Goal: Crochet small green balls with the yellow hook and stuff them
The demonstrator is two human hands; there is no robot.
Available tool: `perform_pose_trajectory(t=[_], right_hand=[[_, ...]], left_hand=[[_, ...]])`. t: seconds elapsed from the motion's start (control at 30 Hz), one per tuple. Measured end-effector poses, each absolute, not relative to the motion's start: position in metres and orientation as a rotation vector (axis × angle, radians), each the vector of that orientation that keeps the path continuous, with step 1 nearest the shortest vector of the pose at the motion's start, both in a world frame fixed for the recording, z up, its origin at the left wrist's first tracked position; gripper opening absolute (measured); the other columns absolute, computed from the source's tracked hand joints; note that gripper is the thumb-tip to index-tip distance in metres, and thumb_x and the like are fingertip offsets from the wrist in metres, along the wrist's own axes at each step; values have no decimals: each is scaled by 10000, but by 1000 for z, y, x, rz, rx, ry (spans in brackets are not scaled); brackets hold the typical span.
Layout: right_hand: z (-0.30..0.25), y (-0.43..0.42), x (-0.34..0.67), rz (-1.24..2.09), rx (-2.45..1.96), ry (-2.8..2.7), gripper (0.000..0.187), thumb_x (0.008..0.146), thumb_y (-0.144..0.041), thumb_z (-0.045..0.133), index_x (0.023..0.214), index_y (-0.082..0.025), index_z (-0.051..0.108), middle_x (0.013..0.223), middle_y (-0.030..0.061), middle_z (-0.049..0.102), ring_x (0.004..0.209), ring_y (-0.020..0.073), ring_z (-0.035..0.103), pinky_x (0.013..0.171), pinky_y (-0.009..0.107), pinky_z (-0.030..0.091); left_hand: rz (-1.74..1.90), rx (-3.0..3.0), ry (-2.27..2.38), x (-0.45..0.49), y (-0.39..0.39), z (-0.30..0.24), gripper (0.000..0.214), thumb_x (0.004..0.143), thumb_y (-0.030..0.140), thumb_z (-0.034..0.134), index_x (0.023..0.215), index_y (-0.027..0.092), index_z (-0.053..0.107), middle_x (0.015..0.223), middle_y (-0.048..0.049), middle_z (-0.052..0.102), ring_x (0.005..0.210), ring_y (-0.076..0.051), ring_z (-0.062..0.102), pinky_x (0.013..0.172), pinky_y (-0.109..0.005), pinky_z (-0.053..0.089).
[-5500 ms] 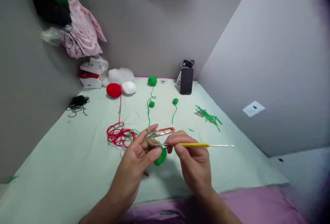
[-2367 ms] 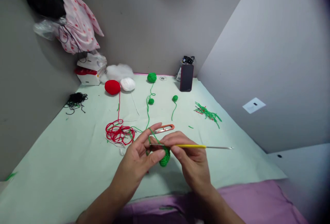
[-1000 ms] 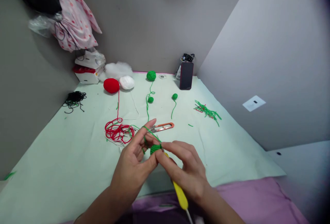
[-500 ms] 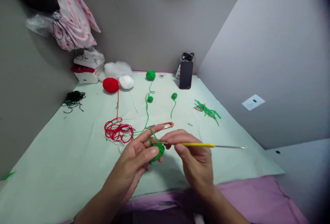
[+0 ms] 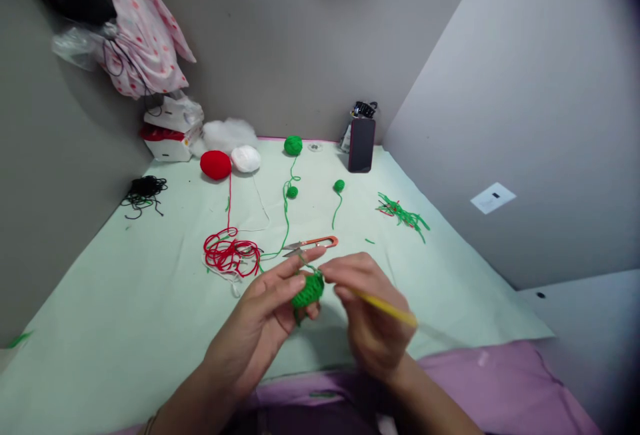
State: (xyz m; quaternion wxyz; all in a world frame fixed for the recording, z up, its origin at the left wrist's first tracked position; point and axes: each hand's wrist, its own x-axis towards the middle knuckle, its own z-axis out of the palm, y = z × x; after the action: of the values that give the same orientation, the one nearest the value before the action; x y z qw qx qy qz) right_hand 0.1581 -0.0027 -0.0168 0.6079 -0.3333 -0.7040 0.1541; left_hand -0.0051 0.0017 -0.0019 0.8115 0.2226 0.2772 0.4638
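Observation:
My left hand [image 5: 270, 301] pinches a small green crochet piece [image 5: 308, 290] between thumb and fingers, its rows of stitches turned toward me. A strand of green yarn runs over the raised index finger to the piece. In my right hand [image 5: 375, 315] is a crochet hook [image 5: 387, 307] with a yellow grip, held like a pencil and slanting down to the right. Its far metal end is blurred by motion. The hook's working tip meets the upper right edge of the piece, mostly hidden by my fingers. Just beyond my left fingertips lie orange-handled thread snips [image 5: 327, 241].
Red yarn [image 5: 230, 255] lies tangled on the left, linked to a red ball [image 5: 216, 165] beside a white ball [image 5: 246, 159]. Farther back are a green yarn ball [image 5: 293, 145] and two small green pieces [image 5: 293, 192]. A phone [image 5: 361, 146] stands upright; green scraps [image 5: 403, 213] lie right.
The hook has swung from level to slanting, its outer end lower. The green piece has turned to show more of its side, and my left index finger has lowered, uncovering more of the snips.

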Motion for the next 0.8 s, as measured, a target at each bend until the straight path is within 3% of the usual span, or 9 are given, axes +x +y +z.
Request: perform_pose_trajectory(t=[0.1,0.2,0.43,0.7,0.8], right_hand=[[-14,3,158,758,-732,-1329,208,1045,-191,571,1061,-243,772,890,40,731,733,154,653,666,308,558],[-15,7,157,961,-693,-1292,157,1020,-285,638,1008,-237,787,870,45,728,743,163,646,661,311,544],[-21,8,157,1069,-691,-1260,139,1002,-319,670,1024,-266,797,903,28,730,773,149,645,693,292,538],[-18,4,156,956,-765,-1319,141,996,-307,674,988,-239,798,915,57,766,859,189,689,728,312,577],[-17,6,157,1019,-747,-1229,133,990,-309,681,959,-235,787,893,46,760,778,165,682,694,291,577]], left_hand=[[1044,486,604,-9,3,2,311,859,258,796,1162,195,828,817,-12,596,705,-91,487,649,-182,464],[1027,570,603,-10,2,1,368,855,259,809,1222,262,805,841,-10,633,754,-102,535,716,-187,471],[1019,675,644,-9,-2,-2,402,866,288,797,1267,310,777,988,-41,737,1004,-193,633,933,-284,467],[1015,799,690,-8,0,-1,450,872,335,792,1318,309,741,1023,-50,734,1069,-236,628,1007,-350,430],[1011,874,715,-11,1,-5,415,915,371,745,1327,330,735,1020,-41,710,1016,-217,619,964,-334,443]])
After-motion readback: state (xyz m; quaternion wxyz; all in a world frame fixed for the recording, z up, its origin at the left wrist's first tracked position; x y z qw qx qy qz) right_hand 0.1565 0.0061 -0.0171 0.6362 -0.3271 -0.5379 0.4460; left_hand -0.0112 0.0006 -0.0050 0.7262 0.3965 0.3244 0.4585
